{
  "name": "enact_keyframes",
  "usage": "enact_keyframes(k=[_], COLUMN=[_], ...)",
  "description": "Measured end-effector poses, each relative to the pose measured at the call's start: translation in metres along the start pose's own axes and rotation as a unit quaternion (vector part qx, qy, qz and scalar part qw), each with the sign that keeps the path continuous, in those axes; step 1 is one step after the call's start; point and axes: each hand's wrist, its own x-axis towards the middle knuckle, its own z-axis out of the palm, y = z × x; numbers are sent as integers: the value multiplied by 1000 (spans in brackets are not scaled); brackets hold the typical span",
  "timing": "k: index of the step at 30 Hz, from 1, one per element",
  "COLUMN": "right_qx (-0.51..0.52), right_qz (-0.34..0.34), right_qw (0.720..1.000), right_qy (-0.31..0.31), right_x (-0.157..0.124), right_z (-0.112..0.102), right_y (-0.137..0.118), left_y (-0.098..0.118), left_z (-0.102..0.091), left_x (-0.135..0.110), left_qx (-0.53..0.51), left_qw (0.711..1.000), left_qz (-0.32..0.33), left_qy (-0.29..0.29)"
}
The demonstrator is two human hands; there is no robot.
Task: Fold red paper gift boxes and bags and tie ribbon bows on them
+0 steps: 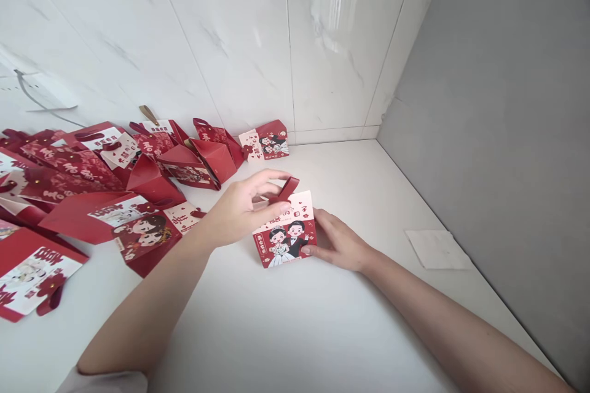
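With the left hand [242,207] curled about the strap [290,187], its grip unclear, and the right hand [340,242] pinching the side of the box [286,239] between them, an uneven tug could crease its top.

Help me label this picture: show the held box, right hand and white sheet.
Held box [284,247]: head view, printed front.
Right hand [343,244]: head view, its middle.
White sheet [437,250]: head view, its middle.
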Motion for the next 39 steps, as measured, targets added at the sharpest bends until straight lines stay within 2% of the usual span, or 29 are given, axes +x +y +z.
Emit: enact_keyframes(k=[3, 7, 14, 17, 20, 23, 24, 25, 27, 29, 30, 35, 39], right_qx=[-1, 9, 15, 40, 93, 140, 148, 153, 155, 146, 139, 103, 82], right_qz=[-2, 3, 5, 11, 58, 144, 169, 188, 200, 192, 186, 179, 177], right_qw=[1000, 1000, 1000, 999, 992, 971, 963, 955, 947, 947, 949, 961, 967], right_qy=[0, 3, 4, 18, 66, 129, 149, 169, 198, 212, 212, 182, 166], right_x=[0, -1, -1, -2, -2, -1, 0, 1, 3, 4, 5, 8, 9], right_z=[0, 0, 1, 2, 1, -3, -4, -5, -6, -6, -5, -4, -6], right_y=[0, 3, 4, 5, 11, 19, 21, 23, 25, 26, 26, 26, 26], left_y=[-1, 0, 0, -7, -27, -57, -67, -76, -90, -98, -100, -105, -107], left_z=[4, 1, -1, 3, 20, 52, 63, 73, 87, 92, 92, 81, 82], left_x=[1, 1, -1, 3, 12, 21, 23, 24, 24, 24, 24, 28, 28], left_qx=[36, 71, 72, 42, -17, -63, -88, -105, -118, -114, -113, -112, -110], left_qw=[999, 994, 992, 993, 990, 973, 969, 972, 985, 992, 993, 992, 991], left_qz=[2, 7, 3, 9, 20, 23, 13, 1, -17, -23, -24, -49, -60], left_qy=[32, 87, 103, 108, 141, 221, 230, 210, 124, 55, 40, 25, 36])
